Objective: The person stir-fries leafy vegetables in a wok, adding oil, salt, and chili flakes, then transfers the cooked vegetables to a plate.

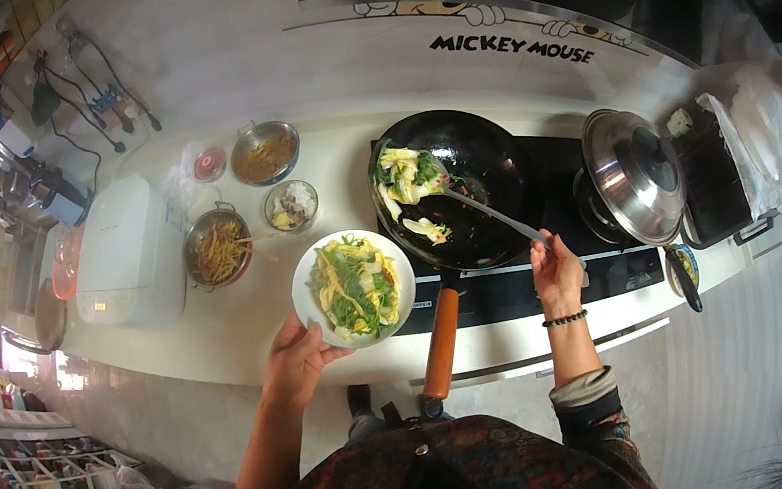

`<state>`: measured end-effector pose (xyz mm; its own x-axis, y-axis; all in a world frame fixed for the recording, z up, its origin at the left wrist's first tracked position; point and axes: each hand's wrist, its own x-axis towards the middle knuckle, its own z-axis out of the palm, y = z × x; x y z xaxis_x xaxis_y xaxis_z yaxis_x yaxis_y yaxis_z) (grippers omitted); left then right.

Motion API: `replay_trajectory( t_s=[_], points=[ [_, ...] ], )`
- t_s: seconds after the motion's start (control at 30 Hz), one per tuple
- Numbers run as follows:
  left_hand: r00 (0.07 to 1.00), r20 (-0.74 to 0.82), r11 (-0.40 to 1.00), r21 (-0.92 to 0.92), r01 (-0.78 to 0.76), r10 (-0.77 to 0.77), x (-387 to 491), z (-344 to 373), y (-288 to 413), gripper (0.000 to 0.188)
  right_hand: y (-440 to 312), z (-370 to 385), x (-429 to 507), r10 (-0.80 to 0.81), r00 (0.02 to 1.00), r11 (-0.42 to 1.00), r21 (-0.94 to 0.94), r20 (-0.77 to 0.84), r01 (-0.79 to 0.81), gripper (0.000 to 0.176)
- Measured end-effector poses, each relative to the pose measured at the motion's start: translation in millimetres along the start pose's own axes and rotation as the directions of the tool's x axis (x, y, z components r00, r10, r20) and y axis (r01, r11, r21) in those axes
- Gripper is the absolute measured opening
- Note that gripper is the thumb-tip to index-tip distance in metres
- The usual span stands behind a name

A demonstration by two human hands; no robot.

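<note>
My left hand point(298, 357) grips the rim of a white plate point(304, 299), thumb on top and fingers beneath. Cooked leafy cabbage point(358, 287) with green shreds fills the plate, which is held left of a black wok point(510, 227). The wok rests on the cooktop, its wooden handle point(444, 343) pointing towards me. In my right hand point(556, 269) is the grey handle of a spatula point(496, 212). Its head is hidden by a heap of cabbage point(403, 174) at the wok's left side. A smaller cabbage piece point(427, 230) lies below that heap.
Left on the counter stand a metal bowl of yellow strips point(218, 251) with chopsticks, a glass bowl point(291, 206), a sauce-stained metal bowl point(265, 153) and a white appliance point(127, 253). A lidded pot point(631, 178) and a black tray point(710, 174) stand right of the wok.
</note>
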<state>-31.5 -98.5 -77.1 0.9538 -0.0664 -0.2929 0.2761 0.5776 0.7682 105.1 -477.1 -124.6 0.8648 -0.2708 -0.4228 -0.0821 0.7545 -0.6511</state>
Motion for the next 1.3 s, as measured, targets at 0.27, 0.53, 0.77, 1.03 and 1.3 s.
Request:
replay_trajectory(
  t_s=[0.27,0.53,0.77,1.03,1.3],
  points=[
    [0.998,0.066,1.0,-0.018,0.015,-0.013,45,31,4,0.039,-72,-11,-20,-0.123,0.986,0.992,0.003,0.115,0.124,0.032],
    [0.986,0.154,0.995,-0.07,0.07,-0.058,107,71,-4,0.035,-153,36,-101,-0.399,0.862,0.858,-0.203,0.314,0.472,0.03],
    [0.98,0.2,0.996,-0.094,0.009,0.01,114,76,-6,0.036,-127,67,-163,-0.493,0.633,0.464,-0.435,0.597,0.772,0.028],
    [0.976,0.206,0.985,-0.171,-0.038,0.074,113,69,-6,0.039,-137,82,-199,0.042,0.055,-0.435,-0.031,0.998,0.9,0.024],
    [0.985,0.099,0.988,-0.07,-0.138,0.145,73,30,-4,0.044,-147,85,-138,-0.591,0.67,0.485,-0.466,0.449,0.74,0.023]
  ],
)
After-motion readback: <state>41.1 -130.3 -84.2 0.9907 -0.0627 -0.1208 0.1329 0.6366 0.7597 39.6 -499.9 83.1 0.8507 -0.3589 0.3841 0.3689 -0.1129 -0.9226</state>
